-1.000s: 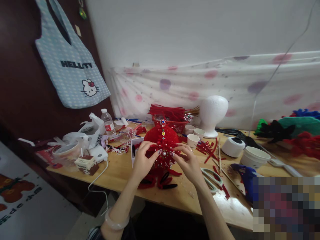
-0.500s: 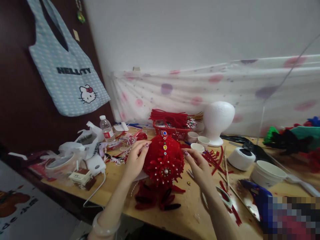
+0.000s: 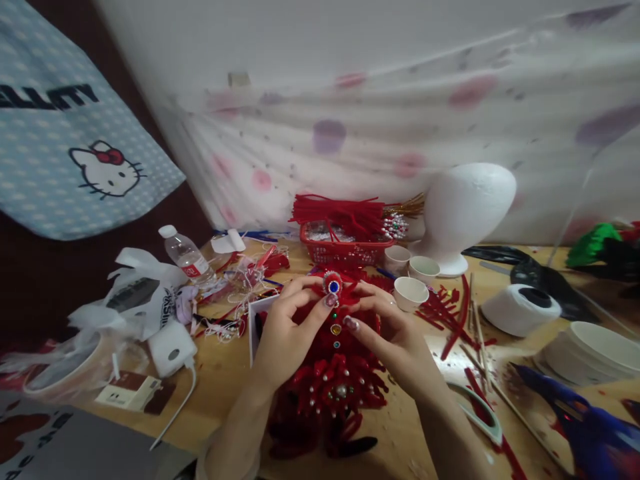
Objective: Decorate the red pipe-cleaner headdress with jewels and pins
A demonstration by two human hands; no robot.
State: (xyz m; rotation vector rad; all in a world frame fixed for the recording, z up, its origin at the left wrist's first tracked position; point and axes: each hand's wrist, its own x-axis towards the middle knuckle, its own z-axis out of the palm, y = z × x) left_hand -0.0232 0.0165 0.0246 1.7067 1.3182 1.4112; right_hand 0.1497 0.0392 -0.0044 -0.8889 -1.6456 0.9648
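A red, fuzzy headdress (image 3: pixel 341 387) stands in front of me on the table. It carries a pearl-studded flower low on its front. Above the flower runs a column of gems, with a blue gem (image 3: pixel 333 287) at the top and a yellow one (image 3: pixel 336 329) lower down. My left hand (image 3: pixel 293 327) is closed on the left of its upper part, thumb beside the blue gem. From the right my right hand (image 3: pixel 393 333) grips it too, fingers curled over the top and thumb near the yellow gem. Dark-tipped red loops (image 3: pixel 345 437) lie below the flower.
Behind stands a red basket (image 3: pixel 345 255) of red stems. Paper cups (image 3: pixel 411 293), a white foam head (image 3: pixel 467 213), a thread cone (image 3: pixel 520 310), scissors (image 3: pixel 480 413) and a blue glue gun (image 3: pixel 565 413) are to the right. A bottle (image 3: pixel 185 257) and a white adapter (image 3: pixel 173 348) are left.
Both hands have moved inward from the headdress's sides to its upper front, around the gem column. The view has come closer and tilted down.
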